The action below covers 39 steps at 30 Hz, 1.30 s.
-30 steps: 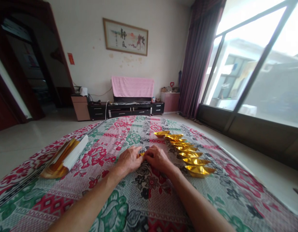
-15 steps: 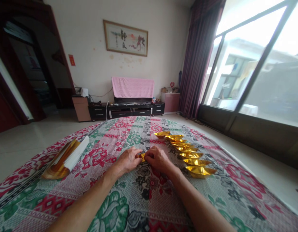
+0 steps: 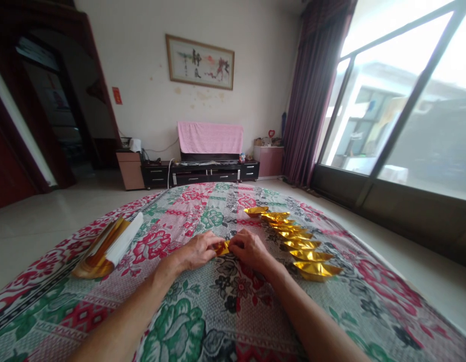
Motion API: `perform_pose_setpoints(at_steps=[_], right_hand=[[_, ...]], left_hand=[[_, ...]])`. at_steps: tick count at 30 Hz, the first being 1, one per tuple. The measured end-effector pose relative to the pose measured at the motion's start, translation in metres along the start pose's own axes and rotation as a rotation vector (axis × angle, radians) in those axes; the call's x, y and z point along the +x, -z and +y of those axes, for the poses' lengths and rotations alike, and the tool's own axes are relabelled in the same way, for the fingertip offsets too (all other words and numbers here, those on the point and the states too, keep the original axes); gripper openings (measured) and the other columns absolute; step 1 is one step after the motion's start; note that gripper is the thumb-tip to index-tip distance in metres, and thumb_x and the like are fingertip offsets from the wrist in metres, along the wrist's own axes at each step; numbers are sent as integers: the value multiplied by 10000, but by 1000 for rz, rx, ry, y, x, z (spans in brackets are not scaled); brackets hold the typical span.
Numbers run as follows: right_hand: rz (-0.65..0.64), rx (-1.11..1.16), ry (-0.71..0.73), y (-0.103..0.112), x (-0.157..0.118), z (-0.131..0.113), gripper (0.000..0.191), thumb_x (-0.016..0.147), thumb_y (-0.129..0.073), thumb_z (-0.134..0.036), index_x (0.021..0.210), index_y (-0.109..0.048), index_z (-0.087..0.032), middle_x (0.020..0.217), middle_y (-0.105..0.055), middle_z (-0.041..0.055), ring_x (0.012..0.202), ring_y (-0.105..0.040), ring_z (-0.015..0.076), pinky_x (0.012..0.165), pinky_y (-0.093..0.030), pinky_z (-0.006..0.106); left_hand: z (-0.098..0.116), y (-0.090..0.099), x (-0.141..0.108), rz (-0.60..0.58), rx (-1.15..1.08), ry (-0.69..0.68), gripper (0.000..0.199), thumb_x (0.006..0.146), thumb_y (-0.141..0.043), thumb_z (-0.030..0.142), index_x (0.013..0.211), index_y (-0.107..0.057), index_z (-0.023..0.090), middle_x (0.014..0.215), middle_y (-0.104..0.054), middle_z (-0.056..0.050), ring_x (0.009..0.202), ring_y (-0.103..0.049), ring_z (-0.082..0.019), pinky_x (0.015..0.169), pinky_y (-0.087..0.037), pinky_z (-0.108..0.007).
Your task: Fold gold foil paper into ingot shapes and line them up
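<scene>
Between my two hands is a small piece of folded gold foil paper (image 3: 222, 248), low over the middle of the table. My left hand (image 3: 199, 250) pinches its left end, and my right hand (image 3: 248, 247) grips the right end; the fingers cover much of it. To the right of my right hand stands a slanting row of several boat-shaped gold paper ingots (image 3: 317, 270), close to one another. On the left lies a loosely curled stack of gold and white paper sheets (image 3: 106, 246).
A flowered cloth in red, green and grey covers the round table (image 3: 176, 332). Beyond it, against the wall, stands a low black cabinet (image 3: 206, 173) with a pink cloth (image 3: 210, 137) draped over a screen. A large window (image 3: 369, 115) is on the right.
My left hand has shifted slightly left, away from the right hand, so more of the gold foil paper shows between them. The view has also turned a little.
</scene>
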State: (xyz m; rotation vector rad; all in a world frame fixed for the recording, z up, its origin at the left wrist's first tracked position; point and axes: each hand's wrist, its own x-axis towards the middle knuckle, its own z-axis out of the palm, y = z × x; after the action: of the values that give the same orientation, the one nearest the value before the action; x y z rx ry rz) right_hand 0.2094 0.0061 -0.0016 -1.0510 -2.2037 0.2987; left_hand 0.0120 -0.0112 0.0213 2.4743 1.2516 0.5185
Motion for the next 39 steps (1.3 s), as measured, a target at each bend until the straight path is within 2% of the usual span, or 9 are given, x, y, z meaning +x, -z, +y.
perform_pose_setpoints(at_steps=[4, 7, 15, 18, 22, 24, 28, 35, 39], right_hand=[[-12, -24, -1, 2, 0, -3, 120, 736, -545, -157, 691, -651, -192, 652, -563, -7, 681, -495, 110, 617, -331, 206], [-12, -34, 13, 2, 0, -4, 121, 736, -544, -156, 690, -651, -191, 643, -563, -7, 678, -490, 111, 613, -330, 205], [9, 6, -1, 0, -1, -1, 113, 723, -539, -148, 694, -640, -190, 678, -560, 2, 688, -504, 117, 644, -363, 212], [26, 43, 8, 2, -5, -4, 171, 687, -507, -95, 756, -628, -193, 773, -559, 13, 702, -507, 114, 661, -385, 215], [96, 53, 79, 4, -9, -8, 326, 602, -473, -39, 857, -602, -197, 977, -536, 44, 896, -499, 155, 791, -389, 260], [74, 43, 93, 4, -10, -9, 356, 579, -472, -37, 868, -599, -201, 1018, -528, 48, 958, -482, 173, 850, -371, 288], [7, 18, 80, 2, -8, -8, 279, 599, -485, -55, 807, -599, -204, 995, -540, 39, 928, -495, 168, 850, -367, 290], [34, -81, 2, 1, -6, -7, 165, 701, -520, -151, 850, -570, -197, 829, -546, 28, 796, -500, 147, 712, -370, 243], [61, -124, -33, 3, -6, -8, 218, 705, -536, -184, 922, -549, -186, 826, -537, 30, 756, -493, 139, 700, -363, 241]], left_hand=[[-1, 4, -2, -34, -15, -38, 441, 705, -451, 119, 1113, -566, 240, 951, -562, -16, 888, -515, -142, 832, -410, -258], [-3, 7, -6, -74, -106, -55, 483, 688, -437, 83, 1131, -556, 230, 988, -561, -21, 882, -525, -127, 833, -419, -242], [-5, 11, -14, -108, -250, 30, 588, 637, -418, 60, 1190, -510, 238, 1061, -568, -10, 869, -524, -104, 802, -434, -219], [-6, 10, -14, -67, -315, 80, 591, 626, -411, 71, 1190, -516, 215, 1060, -571, -23, 861, -529, -101, 791, -434, -217], [-6, 8, -14, -33, -389, 125, 597, 603, -412, 84, 1179, -530, 189, 1012, -599, -32, 826, -539, -108, 764, -444, -238], [-6, 8, -14, -28, -408, 135, 601, 593, -420, 93, 1176, -534, 186, 1000, -606, -34, 816, -543, -115, 747, -450, -248], [-10, 4, -12, 5, -434, 133, 574, 594, -432, 103, 1152, -551, 166, 1004, -606, -43, 831, -547, -121, 768, -451, -258], [-25, -8, -7, 194, -414, 235, 464, 677, -456, 177, 1123, -564, 111, 885, -627, -45, 715, -579, -117, 661, -459, -228], [-31, -11, -5, 232, -407, 241, 448, 681, -447, 165, 1104, -588, 124, 879, -642, -41, 750, -594, -127, 674, -461, -218]])
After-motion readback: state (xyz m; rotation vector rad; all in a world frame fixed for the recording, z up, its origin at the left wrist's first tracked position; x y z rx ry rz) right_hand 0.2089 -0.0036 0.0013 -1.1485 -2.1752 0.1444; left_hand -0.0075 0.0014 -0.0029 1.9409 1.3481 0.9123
